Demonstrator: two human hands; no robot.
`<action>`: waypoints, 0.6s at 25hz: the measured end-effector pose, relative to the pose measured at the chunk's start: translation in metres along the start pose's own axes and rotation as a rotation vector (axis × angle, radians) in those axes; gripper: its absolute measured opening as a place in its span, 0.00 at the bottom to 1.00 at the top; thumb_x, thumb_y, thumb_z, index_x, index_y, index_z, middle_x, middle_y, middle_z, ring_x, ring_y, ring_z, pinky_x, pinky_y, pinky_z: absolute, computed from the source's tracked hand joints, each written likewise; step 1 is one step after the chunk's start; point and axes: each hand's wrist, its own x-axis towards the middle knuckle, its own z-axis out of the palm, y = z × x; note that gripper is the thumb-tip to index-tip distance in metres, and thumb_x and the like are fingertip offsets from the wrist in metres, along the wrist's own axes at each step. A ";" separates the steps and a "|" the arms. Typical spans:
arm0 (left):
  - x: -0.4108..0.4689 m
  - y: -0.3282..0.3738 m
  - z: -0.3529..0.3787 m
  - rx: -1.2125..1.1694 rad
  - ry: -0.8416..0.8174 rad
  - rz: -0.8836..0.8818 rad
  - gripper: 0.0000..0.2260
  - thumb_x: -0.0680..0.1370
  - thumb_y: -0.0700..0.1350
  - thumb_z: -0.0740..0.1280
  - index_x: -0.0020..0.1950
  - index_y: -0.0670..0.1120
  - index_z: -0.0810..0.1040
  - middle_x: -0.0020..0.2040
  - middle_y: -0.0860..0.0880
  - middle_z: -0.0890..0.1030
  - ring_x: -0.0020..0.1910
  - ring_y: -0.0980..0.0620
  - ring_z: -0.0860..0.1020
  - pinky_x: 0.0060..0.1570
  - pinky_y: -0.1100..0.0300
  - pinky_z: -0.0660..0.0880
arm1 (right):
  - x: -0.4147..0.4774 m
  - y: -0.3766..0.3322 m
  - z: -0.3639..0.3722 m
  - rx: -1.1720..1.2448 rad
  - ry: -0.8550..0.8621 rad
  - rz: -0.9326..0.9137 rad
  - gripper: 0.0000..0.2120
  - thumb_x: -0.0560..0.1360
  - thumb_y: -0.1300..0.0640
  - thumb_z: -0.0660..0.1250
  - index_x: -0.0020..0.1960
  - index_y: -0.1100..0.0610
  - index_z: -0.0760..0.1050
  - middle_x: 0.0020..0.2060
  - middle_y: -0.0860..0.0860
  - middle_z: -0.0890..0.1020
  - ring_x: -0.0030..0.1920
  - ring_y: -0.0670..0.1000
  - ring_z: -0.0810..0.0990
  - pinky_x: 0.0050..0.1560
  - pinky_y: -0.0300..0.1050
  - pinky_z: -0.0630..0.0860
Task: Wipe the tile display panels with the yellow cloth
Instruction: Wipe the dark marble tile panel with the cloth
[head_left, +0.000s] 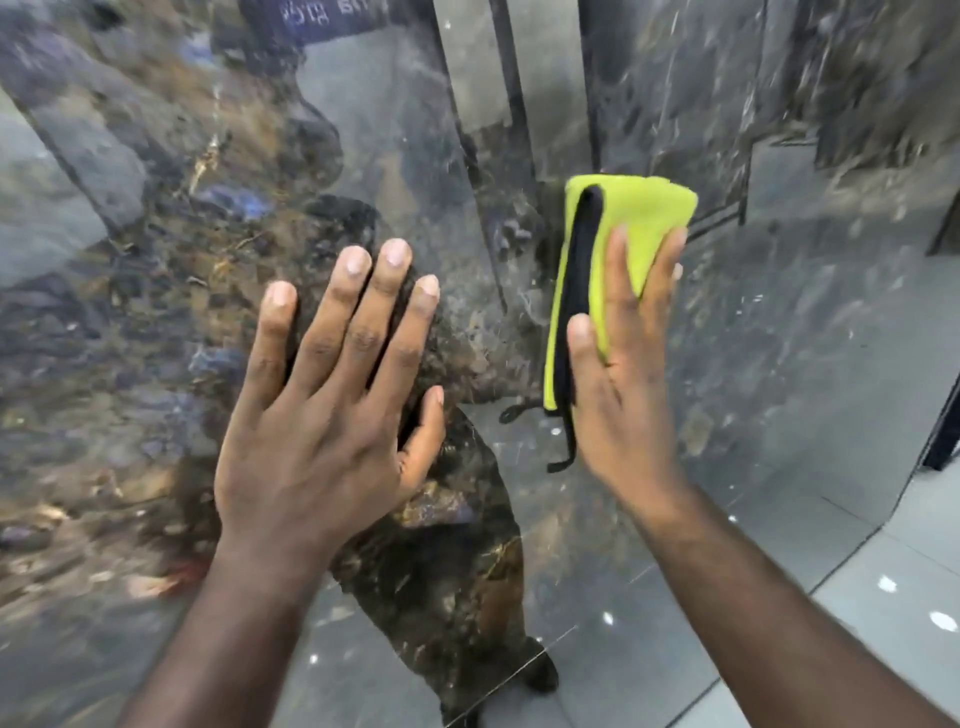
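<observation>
Yellow cloth pressed to panel under right hand.

A folded yellow-green microfibre cloth, edged with a black strip, is pressed flat and upright against a glossy grey tile display panel. A dark marble-patterned tile display panel is set just beside it.

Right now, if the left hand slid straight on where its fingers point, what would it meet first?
Probably nothing: the left hand would only cross more glossy dark marbled tile panel; the folded yellow cloth sits aside.
</observation>
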 end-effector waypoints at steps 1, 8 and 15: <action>-0.001 0.001 0.000 0.004 0.006 -0.005 0.33 0.87 0.55 0.61 0.89 0.44 0.57 0.88 0.43 0.56 0.88 0.43 0.55 0.85 0.38 0.52 | -0.005 0.003 0.001 0.025 0.066 0.079 0.29 0.90 0.56 0.57 0.87 0.50 0.50 0.85 0.54 0.36 0.85 0.52 0.36 0.85 0.62 0.45; -0.004 0.003 0.002 0.010 0.035 -0.010 0.33 0.86 0.54 0.63 0.88 0.44 0.60 0.88 0.42 0.58 0.87 0.42 0.57 0.85 0.37 0.53 | -0.028 -0.038 0.010 0.112 -0.119 0.063 0.32 0.88 0.56 0.60 0.87 0.43 0.49 0.84 0.46 0.32 0.85 0.51 0.36 0.82 0.71 0.54; -0.005 0.005 0.003 0.015 0.066 -0.014 0.33 0.85 0.54 0.64 0.87 0.42 0.61 0.87 0.42 0.60 0.86 0.42 0.60 0.84 0.36 0.57 | -0.045 -0.014 0.003 0.022 0.136 0.424 0.32 0.87 0.50 0.63 0.85 0.37 0.53 0.86 0.45 0.43 0.82 0.35 0.44 0.75 0.29 0.48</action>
